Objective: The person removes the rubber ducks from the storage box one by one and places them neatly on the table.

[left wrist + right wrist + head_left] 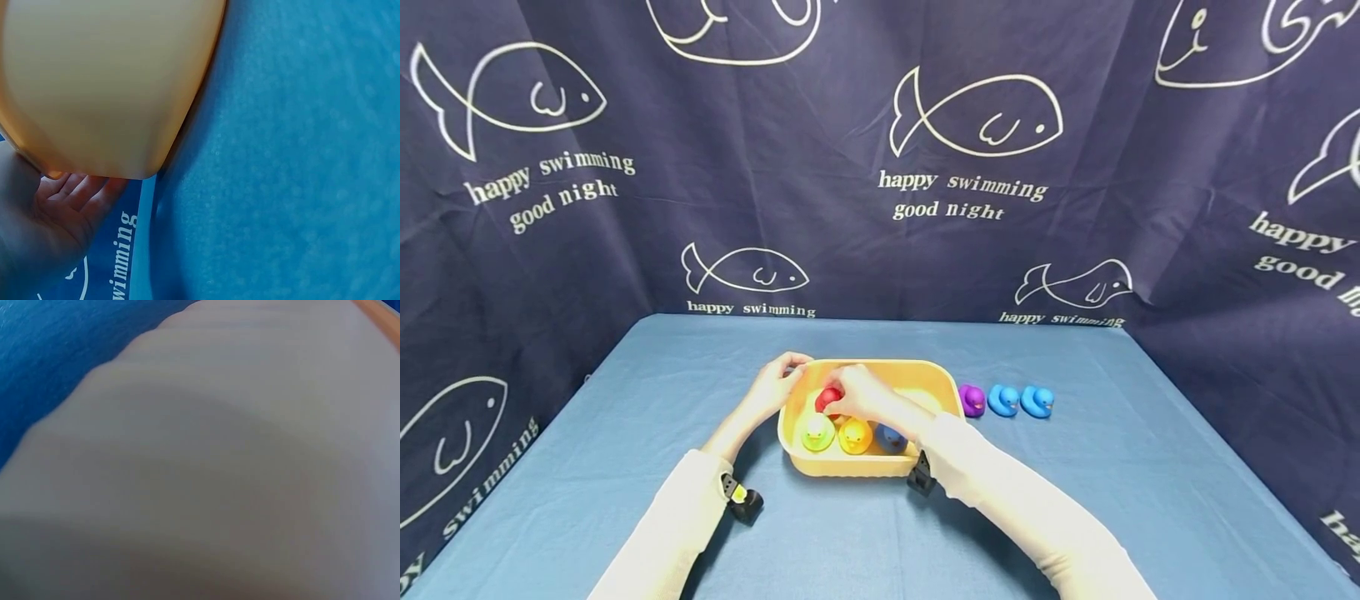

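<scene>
A yellow plastic tub (850, 468) stands on the blue cloth. At its far left corner my left hand (772, 388) holds the rim; in the left wrist view, that hand's fingers reach behind the tub wall (112, 81). Inside the tub, my right hand (865, 395) pinches a red rubber duck (827, 401) near the left end. Along the near side of the tub sit a light green duck (817, 432), a yellow duck (854, 436) and a dark blue duck (891, 439), the last partly under my right wrist. A pale sleeve (206, 450) fills most of the right wrist view.
Right of the tub, a purple duck (972, 401) and two blue ducks, one in the middle (1003, 400) and one at the end (1037, 402), form a row. A dark blue curtain (850, 250) with white fish drawings stands behind and beside the table (820, 542).
</scene>
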Demonstrator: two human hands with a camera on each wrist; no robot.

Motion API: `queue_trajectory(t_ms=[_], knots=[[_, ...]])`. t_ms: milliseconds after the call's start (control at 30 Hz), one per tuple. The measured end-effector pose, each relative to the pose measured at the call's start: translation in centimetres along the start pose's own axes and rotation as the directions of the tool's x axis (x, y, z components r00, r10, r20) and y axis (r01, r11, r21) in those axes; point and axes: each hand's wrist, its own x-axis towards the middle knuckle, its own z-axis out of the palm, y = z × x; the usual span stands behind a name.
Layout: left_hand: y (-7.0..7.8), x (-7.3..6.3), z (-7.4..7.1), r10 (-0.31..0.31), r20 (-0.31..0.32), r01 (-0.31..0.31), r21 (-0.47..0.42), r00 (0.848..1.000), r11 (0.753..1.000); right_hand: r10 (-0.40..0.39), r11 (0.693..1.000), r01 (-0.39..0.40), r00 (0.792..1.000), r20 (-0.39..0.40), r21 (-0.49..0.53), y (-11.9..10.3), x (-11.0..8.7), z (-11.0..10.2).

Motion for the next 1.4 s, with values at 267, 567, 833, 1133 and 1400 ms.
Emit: queue_trajectory(t_ms=[267,567,833,1133,1400], knots=[[0.1,-0.1,0.0,-0.003,-0.001,0.003,-0.001,1.0,1.0,0.016,0.989,-0.017,1.0,0.006,0.149,0.4,-0.2,-0.5],[-0.2,0.1,-0.1,0.007,-0.003,-0.008,-0.011,1.0,1.0,-0.03,0.987,0.035,0.999,-0.034,0.155,0.9,-1.2,-1.3],[0.0,0.1,-0.1,-0.002,-0.011,0.002,-0.014,1.0,1.0,0.005,0.973,0.011,0.998,-0.069,0.232,1.1,-2.6,-2.2],[-0.2,0.2,0.0,-0.004,-0.01,0.004,-0.005,1.0,1.0,-0.045,0.975,0.081,0.983,-0.179,0.204,1.8,-4.1,-3.0],[-0.3,0.3,0.0,-0.029,-0.004,0.029,-0.002,1.0,1.0,-0.001,0.976,0.043,0.981,-0.192,0.215,1.7,-5.6,-3.9]])
